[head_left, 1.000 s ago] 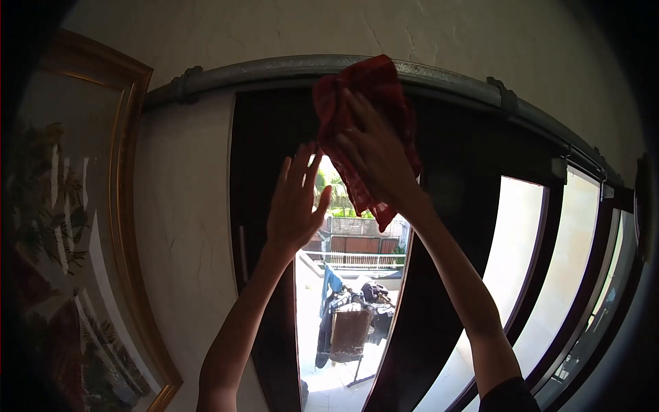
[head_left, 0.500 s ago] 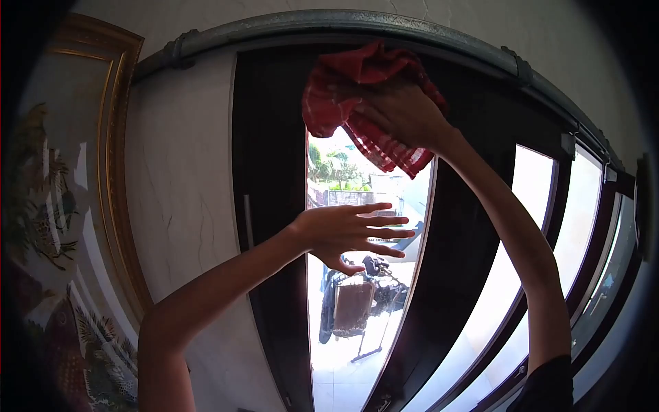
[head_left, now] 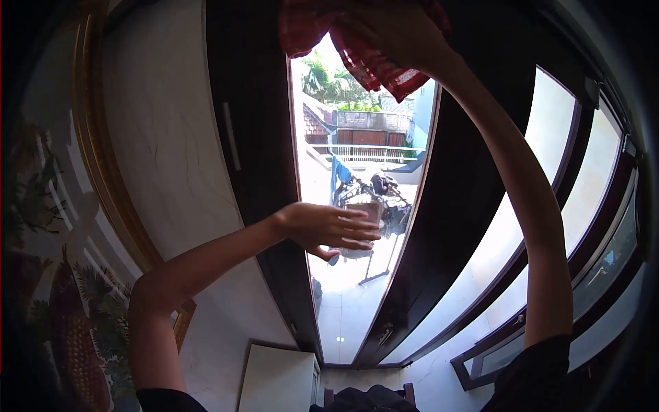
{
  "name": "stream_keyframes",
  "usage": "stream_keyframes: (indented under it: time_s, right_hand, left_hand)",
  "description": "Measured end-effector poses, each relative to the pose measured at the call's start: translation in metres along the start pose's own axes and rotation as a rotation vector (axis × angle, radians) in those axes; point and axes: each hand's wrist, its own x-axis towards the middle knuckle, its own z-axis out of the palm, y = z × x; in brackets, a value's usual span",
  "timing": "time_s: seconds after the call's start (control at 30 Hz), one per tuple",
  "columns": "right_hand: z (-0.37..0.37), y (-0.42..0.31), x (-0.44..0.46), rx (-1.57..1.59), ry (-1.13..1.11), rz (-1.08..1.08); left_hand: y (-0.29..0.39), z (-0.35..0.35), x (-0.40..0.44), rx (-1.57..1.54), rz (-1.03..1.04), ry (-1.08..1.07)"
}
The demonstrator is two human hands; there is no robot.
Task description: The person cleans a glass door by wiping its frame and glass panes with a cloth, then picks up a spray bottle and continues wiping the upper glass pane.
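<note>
A red patterned cloth [head_left: 371, 63] hangs at the top of the view, in front of the upper part of a narrow glass pane in a dark door [head_left: 473, 185]. My right hand [head_left: 401, 34] lies on this cloth at the top edge, and its fingers are dark and partly lost against the fabric. Lower down, my left hand [head_left: 328, 226] is stretched out in front of the glass with its fingers apart, holding nothing.
A gold-framed picture [head_left: 93, 137] hangs on the left wall. Slatted windows [head_left: 549, 130] stand at the right. Below are a white cabinet [head_left: 278, 378] and a dark item on a chair [head_left: 371, 399]. Through the glass a loaded rack [head_left: 364, 206] shows outside.
The view has tilted downward, so the pipe above the door is out of sight. My left hand has turned sideways and dropped below the cloth. My right hand has stayed with the cloth.
</note>
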Motion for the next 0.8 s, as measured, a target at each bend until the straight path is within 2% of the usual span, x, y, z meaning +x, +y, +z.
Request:
stream_keyframes:
  time_s: [0.07,0.1,0.13,0.2,0.33,0.4,0.43,0.5,0.53,0.57,0.6,0.67,0.73,0.77,0.8]
  right_hand:
    - [-0.046,-0.021,0.009,0.337,-0.101,0.342]
    - [0.000,-0.014,-0.026,-0.006,-0.085,0.164]
    - [0.022,-0.013,-0.038,-0.003,-0.078,0.169]
    - [0.040,-0.011,-0.052,-0.426,0.005,-0.048]
    - [0.018,0.008,-0.032,-0.269,0.004,-0.090]
    - [0.012,0.019,-0.017,-0.050,-0.270,0.046]
    - [0.009,0.017,-0.009,-0.064,-0.255,0.038]
    - [0.006,0.001,-0.006,0.011,-0.317,0.224]
    - [0.005,-0.006,-0.009,0.005,-0.317,0.221]
    - [0.009,-0.011,-0.016,0.006,-0.302,0.146]
    - [0.014,-0.018,-0.021,0.007,-0.284,0.067]
    - [0.027,-0.030,-0.038,0.027,-0.250,-0.075]
    - [0.008,-0.019,-0.013,0.099,-0.678,0.006]
    - [-0.005,-0.011,-0.002,0.079,-0.664,0.006]
    - [-0.016,-0.005,0.008,-0.021,-0.629,0.098]
  left_hand:
    - [0.039,0.035,0.003,0.183,0.136,-0.011]
    - [0.044,0.043,0.007,0.455,0.226,-0.052]
    - [0.041,0.040,0.008,0.453,0.228,-0.061]
    - [0.029,0.023,0.011,-0.016,0.040,-0.053]
    - [-0.024,-0.019,0.007,0.035,0.080,-0.111]
    - [-0.056,-0.045,0.001,0.162,0.082,-0.124]
    - [-0.072,-0.051,-0.005,0.077,0.086,-0.141]
    - [-0.085,-0.055,-0.011,-0.065,0.131,-0.159]
    - [-0.085,-0.054,-0.011,-0.120,0.168,-0.159]
    - [-0.080,-0.048,-0.011,0.015,0.248,-0.201]
    - [-0.080,-0.042,-0.012,-0.005,0.283,-0.211]
    - [-0.082,-0.053,-0.007,0.067,0.290,-0.220]
    - [-0.083,-0.054,-0.007,0.039,0.289,-0.173]
    - [-0.083,-0.056,-0.007,0.032,0.272,-0.155]
    - [-0.082,-0.051,-0.008,-0.045,0.245,-0.130]
